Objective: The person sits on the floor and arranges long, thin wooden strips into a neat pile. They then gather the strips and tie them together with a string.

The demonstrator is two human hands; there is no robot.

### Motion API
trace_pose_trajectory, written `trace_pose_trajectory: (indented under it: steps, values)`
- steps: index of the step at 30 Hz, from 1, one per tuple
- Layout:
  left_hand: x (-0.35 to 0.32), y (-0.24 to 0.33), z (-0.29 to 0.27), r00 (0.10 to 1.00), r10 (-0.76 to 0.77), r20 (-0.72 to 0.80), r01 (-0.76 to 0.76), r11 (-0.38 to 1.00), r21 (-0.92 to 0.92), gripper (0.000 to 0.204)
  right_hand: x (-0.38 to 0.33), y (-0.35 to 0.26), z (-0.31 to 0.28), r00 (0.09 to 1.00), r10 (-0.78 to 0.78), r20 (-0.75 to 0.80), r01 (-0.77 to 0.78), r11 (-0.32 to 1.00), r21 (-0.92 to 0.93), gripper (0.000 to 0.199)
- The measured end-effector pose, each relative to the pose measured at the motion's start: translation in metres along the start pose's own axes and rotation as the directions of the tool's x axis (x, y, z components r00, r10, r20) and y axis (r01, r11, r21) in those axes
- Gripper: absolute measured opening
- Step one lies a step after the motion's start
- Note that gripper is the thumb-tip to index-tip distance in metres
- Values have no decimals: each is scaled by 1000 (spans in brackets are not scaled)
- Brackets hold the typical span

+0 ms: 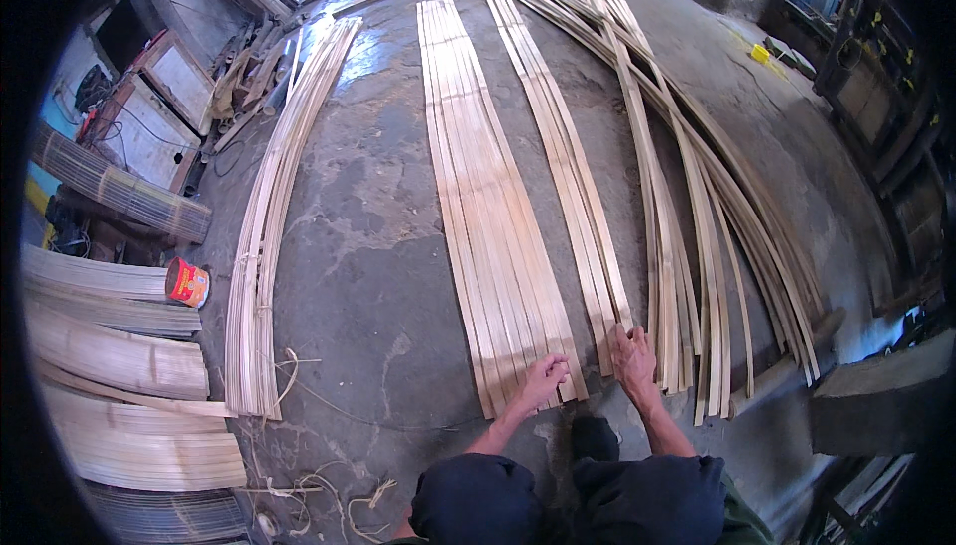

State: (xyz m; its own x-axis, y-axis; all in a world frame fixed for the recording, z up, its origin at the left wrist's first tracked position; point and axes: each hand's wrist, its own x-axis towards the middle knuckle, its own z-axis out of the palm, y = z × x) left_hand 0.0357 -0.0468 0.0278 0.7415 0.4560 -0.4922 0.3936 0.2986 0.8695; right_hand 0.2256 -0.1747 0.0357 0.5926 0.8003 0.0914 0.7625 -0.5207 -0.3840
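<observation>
Long pale bamboo strips lie side by side in a wide row [488,207] on the floor in front of me. Over that row's near end is my left hand [544,380], its fingers curled together; whether anything is in them I cannot make out. To the right runs a narrower row of bamboo strips [560,152]. At its near end my right hand [634,354] is closed with its fingertips on the strips, the fingers partly covering what they pinch. A crossed, loose pile of bamboo strips [687,152] spreads farther right.
A tied bundle of strips [264,246] lies on the left, with loose twine [349,505] near its end. Beyond it are stacked slatted bundles [119,346] and a red tub [187,283]. A concrete block [881,396] stands at right.
</observation>
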Motion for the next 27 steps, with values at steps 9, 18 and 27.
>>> trace_pose_trajectory:
  steps: [9,18,27]
  values:
    - [-2,12,3,937,323,-134,-242,876,416,34,0,5,-2,989,125,-78,-125,992,4,28]
    - [7,6,8,800,600,12,-253,320,913,60,18,-8,-29,899,419,129,-435,813,386,31]
    - [8,-6,2,832,549,79,-231,213,949,74,-9,-56,-27,893,439,98,-353,549,757,35]
